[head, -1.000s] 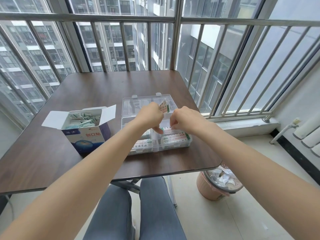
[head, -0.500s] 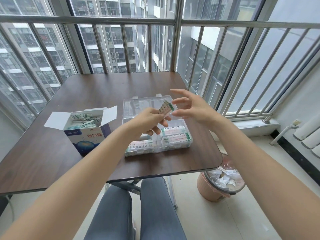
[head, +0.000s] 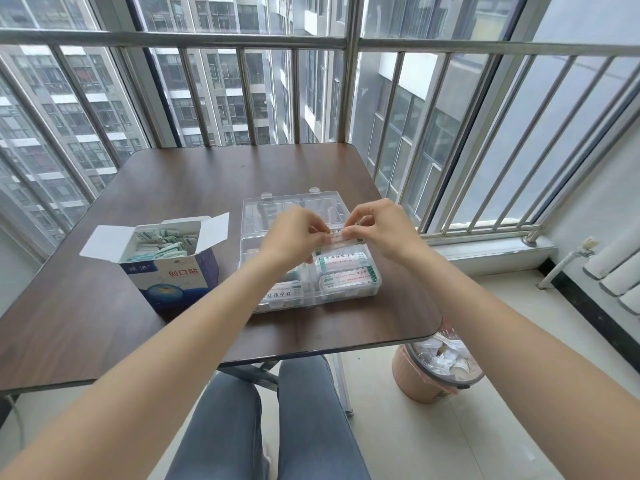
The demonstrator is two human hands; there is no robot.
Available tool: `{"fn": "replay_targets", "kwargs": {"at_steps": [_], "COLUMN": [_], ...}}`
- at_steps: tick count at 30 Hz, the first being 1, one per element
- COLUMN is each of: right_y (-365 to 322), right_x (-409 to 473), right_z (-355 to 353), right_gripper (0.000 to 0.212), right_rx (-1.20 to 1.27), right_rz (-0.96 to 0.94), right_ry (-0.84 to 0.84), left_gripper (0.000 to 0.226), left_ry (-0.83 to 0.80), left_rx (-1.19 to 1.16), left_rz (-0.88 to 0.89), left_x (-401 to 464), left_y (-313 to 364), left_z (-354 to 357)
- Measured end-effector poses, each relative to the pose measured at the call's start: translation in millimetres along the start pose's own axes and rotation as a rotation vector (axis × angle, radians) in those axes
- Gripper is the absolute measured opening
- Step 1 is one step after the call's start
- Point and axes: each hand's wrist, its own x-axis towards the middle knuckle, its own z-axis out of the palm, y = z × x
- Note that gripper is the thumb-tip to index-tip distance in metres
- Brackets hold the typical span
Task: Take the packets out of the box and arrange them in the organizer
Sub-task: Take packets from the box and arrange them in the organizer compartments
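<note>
A flat white paper packet [head: 341, 239] with green and red print is pinched at its left end between the curled thumb and fingertips of the left hand [head: 298, 233], and at its right end between the curled thumb and forefinger of the right hand [head: 375, 228]. The packet is held level, stretched between the two hands, over the far right part of the clear plastic compartmented organizer [head: 375, 285]. Whether the packet touches the organizer's dividers cannot be told.

Stacks of similar white packets [head: 346, 273] are seen lying flat in the near right compartments, and another stack in the near left compartment, partly hidden by the left forearm. The organizer's transparent hinged lid [head: 294, 209] is laid open beyond the hands.

To the left of the organizer, just beside it, an open blue and white cardboard box [head: 173, 271] is stood on the dark brown wooden table [head: 173, 181]; its white flaps are spread and a loose heap of packets is seen inside.

Below the table edge, legs in grey-blue trousers [head: 304, 420] are visible, and at the right a pink plastic waste bin [head: 426, 379] with white scraps is stood on the tiled floor. A metal window railing [head: 349, 43] runs behind the table.
</note>
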Motion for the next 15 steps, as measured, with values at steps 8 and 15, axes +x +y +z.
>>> {"fn": "replay_targets", "kwargs": {"at_steps": [8,15], "right_y": [9,2], "right_x": [-5,-6], "right_z": [10,12], "right_gripper": [0.006,0.011], "right_rx": [-0.354,-0.59], "right_rz": [0.028,-0.069], "right_ry": [-0.052,-0.087], "left_gripper": [0.021,0.02], "left_ry": [-0.075,-0.111], "left_rx": [0.377,0.64], "left_rz": [0.021,0.067], "left_x": [3,1], "left_y": [1,12], "left_z": [12,14]}}
